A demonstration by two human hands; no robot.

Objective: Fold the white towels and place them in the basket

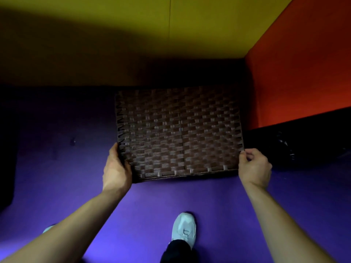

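I see one dark brown woven basket, held out in front of me between two bare hands, above a purple floor. Only a flat woven face of the basket shows, so I cannot tell which side is turned toward me or whether anything is inside. The left hand grips the basket's lower left corner, its thumb lying up along the left edge and its fingers curled round the edge. The right hand is at the lower right corner, its fingers curled and its fingertips touching the corner; I cannot tell whether it truly grips the basket or only rests against it. Below the basket, one white shoe with a dark trouser leg stands on the floor. A second pale shoe tip peeks out beside the left forearm. A yellow wall rises behind, and one red wall stands to the right.
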